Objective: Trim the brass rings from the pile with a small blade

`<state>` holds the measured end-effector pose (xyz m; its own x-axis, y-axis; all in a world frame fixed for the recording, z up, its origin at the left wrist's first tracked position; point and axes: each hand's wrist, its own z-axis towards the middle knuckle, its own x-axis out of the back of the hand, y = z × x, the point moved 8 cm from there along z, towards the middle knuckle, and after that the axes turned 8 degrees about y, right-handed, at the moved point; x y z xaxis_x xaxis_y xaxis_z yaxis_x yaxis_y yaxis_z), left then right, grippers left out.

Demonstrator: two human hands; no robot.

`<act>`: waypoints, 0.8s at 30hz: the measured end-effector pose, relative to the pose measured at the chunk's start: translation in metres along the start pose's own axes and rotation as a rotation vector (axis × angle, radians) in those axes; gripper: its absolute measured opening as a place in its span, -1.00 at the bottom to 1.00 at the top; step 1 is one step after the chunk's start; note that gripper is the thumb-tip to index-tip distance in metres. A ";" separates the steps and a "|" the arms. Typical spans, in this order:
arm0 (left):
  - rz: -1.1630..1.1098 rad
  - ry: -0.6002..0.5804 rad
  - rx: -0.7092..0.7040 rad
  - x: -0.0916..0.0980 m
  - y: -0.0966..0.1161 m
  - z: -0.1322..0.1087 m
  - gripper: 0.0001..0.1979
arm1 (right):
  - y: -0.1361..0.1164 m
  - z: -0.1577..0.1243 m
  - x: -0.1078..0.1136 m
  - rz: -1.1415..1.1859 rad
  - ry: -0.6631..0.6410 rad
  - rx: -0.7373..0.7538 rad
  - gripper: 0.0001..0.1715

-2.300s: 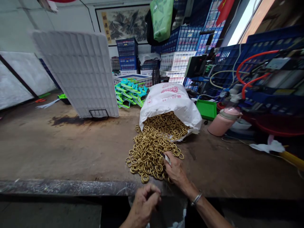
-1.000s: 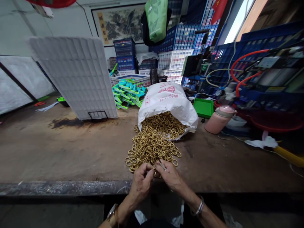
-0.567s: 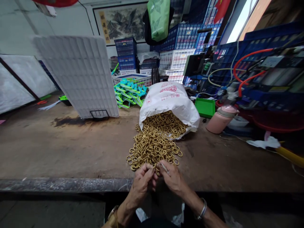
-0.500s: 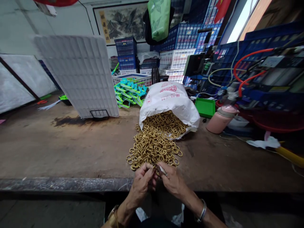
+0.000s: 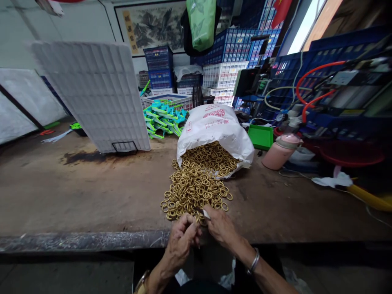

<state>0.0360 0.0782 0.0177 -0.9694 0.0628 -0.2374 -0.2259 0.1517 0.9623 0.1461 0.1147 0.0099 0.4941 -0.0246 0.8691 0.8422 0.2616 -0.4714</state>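
Observation:
A heap of gold-coloured rings (image 5: 196,188) spills out of a white woven sack (image 5: 211,124) lying on its side. At the near edge of the heap, my left hand (image 5: 182,237) has thumb and forefinger pinched together; whatever lies between them is too small to make out. Just right of it, my right hand (image 5: 222,226) is closed around a small tool (image 5: 207,214) with a pale part by the thumb. The tool's exact kind is not clear. Its dark tip points toward the rings.
A tall ribbed white panel (image 5: 94,98) stands at left on the wooden table (image 5: 92,200). Behind are green-and-blue plastic parts (image 5: 163,118). A green tray (image 5: 260,137), a pink bottle (image 5: 281,152) and a machine with orange hoses (image 5: 306,85) are at right.
My hands have drawn slightly apart, the right one reaching a little further up over the near rings. The whole view has shifted slightly.

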 end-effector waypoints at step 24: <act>-0.634 0.085 0.516 0.010 -0.053 0.006 -0.77 | 0.025 0.028 0.009 -0.185 0.176 -0.103 -0.84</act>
<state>0.0387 0.0771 -0.0368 -0.6813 -0.2591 -0.6846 -0.6803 0.5692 0.4617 0.1655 0.1483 0.0102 0.3525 -0.2321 0.9066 0.9345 0.1379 -0.3281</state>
